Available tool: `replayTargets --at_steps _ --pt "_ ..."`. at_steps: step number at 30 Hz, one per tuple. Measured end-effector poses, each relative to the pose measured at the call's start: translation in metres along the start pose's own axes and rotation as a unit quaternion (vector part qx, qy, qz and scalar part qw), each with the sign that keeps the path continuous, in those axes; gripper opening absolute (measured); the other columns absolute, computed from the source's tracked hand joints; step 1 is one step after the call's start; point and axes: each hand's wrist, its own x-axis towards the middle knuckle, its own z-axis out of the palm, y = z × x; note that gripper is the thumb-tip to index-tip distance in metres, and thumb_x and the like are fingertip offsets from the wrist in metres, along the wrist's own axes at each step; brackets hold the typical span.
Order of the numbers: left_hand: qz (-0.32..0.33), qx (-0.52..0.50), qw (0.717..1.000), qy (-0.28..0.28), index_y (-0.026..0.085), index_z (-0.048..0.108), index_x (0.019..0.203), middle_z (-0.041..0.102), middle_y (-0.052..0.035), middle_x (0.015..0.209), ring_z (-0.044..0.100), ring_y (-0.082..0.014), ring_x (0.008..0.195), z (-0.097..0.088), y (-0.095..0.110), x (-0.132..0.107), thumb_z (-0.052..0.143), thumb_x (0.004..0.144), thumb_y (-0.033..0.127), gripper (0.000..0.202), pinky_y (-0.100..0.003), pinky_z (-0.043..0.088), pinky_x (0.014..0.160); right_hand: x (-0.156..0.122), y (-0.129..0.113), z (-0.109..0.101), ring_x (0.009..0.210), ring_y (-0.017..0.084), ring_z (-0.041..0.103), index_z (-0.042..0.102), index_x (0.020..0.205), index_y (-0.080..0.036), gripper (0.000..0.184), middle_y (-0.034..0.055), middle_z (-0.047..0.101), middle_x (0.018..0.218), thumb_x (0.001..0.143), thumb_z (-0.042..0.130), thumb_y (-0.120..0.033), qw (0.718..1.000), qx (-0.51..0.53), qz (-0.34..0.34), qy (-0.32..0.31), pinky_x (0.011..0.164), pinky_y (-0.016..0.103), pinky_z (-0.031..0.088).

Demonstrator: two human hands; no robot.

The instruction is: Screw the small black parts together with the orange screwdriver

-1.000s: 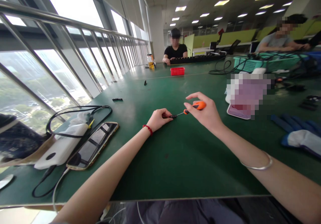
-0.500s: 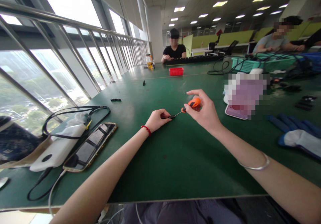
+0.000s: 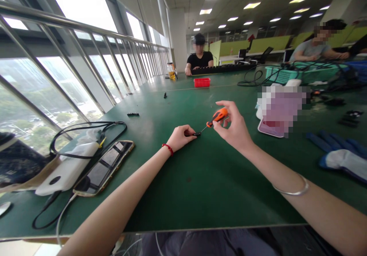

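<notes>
Near the middle of the green table, my left hand is closed on a small black part, pinching it close to the tabletop. Most of that part is covered by my fingers, so its kind does not show. My right hand holds an orange and black screwdriver by its handle, with the forefinger raised off it. The screwdriver slants down to the left, and its thin shaft reaches the right end of the black part. Whether a screw sits under the tip is too small to tell.
To the left lie a phone, a white power bank and a looped black cable. A red tray and small black pieces are farther off. Blue-white gloves and a teal basket are at right. Two people sit beyond.
My right hand's fingers have shifted on the screwdriver, and its handle has tilted slightly to the left. My left hand and the black part stay in place.
</notes>
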Motion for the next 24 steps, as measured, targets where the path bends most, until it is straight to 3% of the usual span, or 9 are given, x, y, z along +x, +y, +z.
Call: replayTargets --at_steps 2,4,7,9,13,15,19,21,24 --pt "0.001 -0.002 1.0 -0.001 0.013 0.062 0.072 0.067 -0.0032 0.074 0.062 -0.0139 0.068 -0.0001 0.0 -0.0003 0.07 0.065 0.02 0.012 -0.028 0.053 0.071 -0.0001 -0.0006 -0.0004 0.06 0.014 0.052 0.051 0.112 -0.021 0.045 -0.0015 0.057 0.072 0.07 0.062 -0.036 0.999 -0.03 0.016 0.008 0.056 0.026 0.041" --pt "0.001 -0.004 1.0 -0.002 0.013 0.062 0.071 0.068 -0.0032 0.074 0.062 -0.0138 0.068 0.0 0.0 -0.0004 0.07 0.065 0.02 0.012 -0.029 0.053 0.072 -0.0003 -0.0025 -0.0013 0.055 0.014 0.051 0.058 0.098 -0.021 0.034 -0.003 0.054 0.061 0.073 0.06 -0.043 0.998 -0.056 0.042 0.005 0.056 0.027 0.04" --pt "0.0 -0.006 1.0 -0.004 0.013 0.062 0.072 0.068 -0.0037 0.075 0.062 -0.0138 0.068 0.0001 -0.0004 -0.0001 0.07 0.065 0.021 0.013 -0.029 0.053 0.072 -0.0005 -0.0043 -0.0017 0.053 0.013 0.05 0.06 0.083 -0.02 0.025 -0.0015 0.054 0.06 0.077 0.057 -0.044 0.998 -0.042 0.054 -0.012 0.056 0.027 0.039" --pt "0.004 -0.006 1.0 -0.006 0.013 0.062 0.072 0.068 -0.0038 0.076 0.062 -0.0139 0.068 0.0001 -0.0008 0.0002 0.07 0.065 0.022 0.014 -0.029 0.053 0.072 -0.0007 -0.0031 -0.0011 0.056 0.013 0.051 0.06 0.09 -0.02 0.024 -0.0011 0.056 0.065 0.075 0.058 -0.038 0.999 -0.024 0.034 -0.006 0.057 0.027 0.04" --pt "0.008 -0.006 1.0 -0.005 0.013 0.062 0.072 0.068 -0.0036 0.075 0.062 -0.0139 0.068 0.0 -0.0003 0.0004 0.071 0.065 0.022 0.014 -0.029 0.053 0.073 -0.0008 0.0004 0.0 0.06 0.014 0.052 0.049 0.115 -0.021 0.048 -0.001 0.058 0.076 0.07 0.062 -0.034 1.0 -0.01 0.004 0.018 0.057 0.027 0.042" --pt "0.007 -0.007 1.0 -0.004 0.013 0.062 0.072 0.068 -0.0033 0.075 0.062 -0.0139 0.068 0.0 0.0006 0.0002 0.07 0.065 0.021 0.013 -0.029 0.053 0.072 -0.0006 -0.0004 -0.0007 0.056 0.014 0.051 0.049 0.114 -0.021 0.048 -0.0028 0.056 0.069 0.071 0.063 -0.039 0.999 -0.016 0.025 0.016 0.055 0.027 0.041" --pt "0.004 -0.006 1.0 -0.006 0.013 0.062 0.071 0.068 -0.0035 0.075 0.062 -0.0138 0.068 0.0001 0.0007 0.0001 0.07 0.066 0.02 0.012 -0.029 0.053 0.072 -0.0001 -0.0044 -0.0022 0.051 0.013 0.05 0.058 0.089 -0.021 0.026 -0.0037 0.052 0.056 0.075 0.059 -0.043 0.999 -0.02 0.046 -0.004 0.056 0.027 0.04" --pt "0.004 -0.004 1.0 -0.006 0.013 0.062 0.072 0.068 -0.0037 0.075 0.062 -0.014 0.068 0.0003 -0.0005 0.0002 0.07 0.066 0.021 0.013 -0.029 0.053 0.072 -0.0002 -0.0046 -0.0019 0.052 0.013 0.05 0.058 0.093 -0.021 0.024 -0.0036 0.053 0.059 0.075 0.059 -0.037 0.999 -0.017 0.03 -0.002 0.057 0.026 0.04" --pt "0.006 -0.003 1.0 -0.005 0.013 0.063 0.073 0.068 -0.0036 0.075 0.062 -0.014 0.069 0.0005 -0.0019 0.0004 0.07 0.066 0.021 0.013 -0.029 0.053 0.072 -0.0002 -0.0024 -0.0008 0.06 0.014 0.053 0.051 0.111 -0.021 0.042 -0.0016 0.057 0.074 0.071 0.06 -0.029 1.0 -0.006 -0.002 0.007 0.059 0.026 0.042"
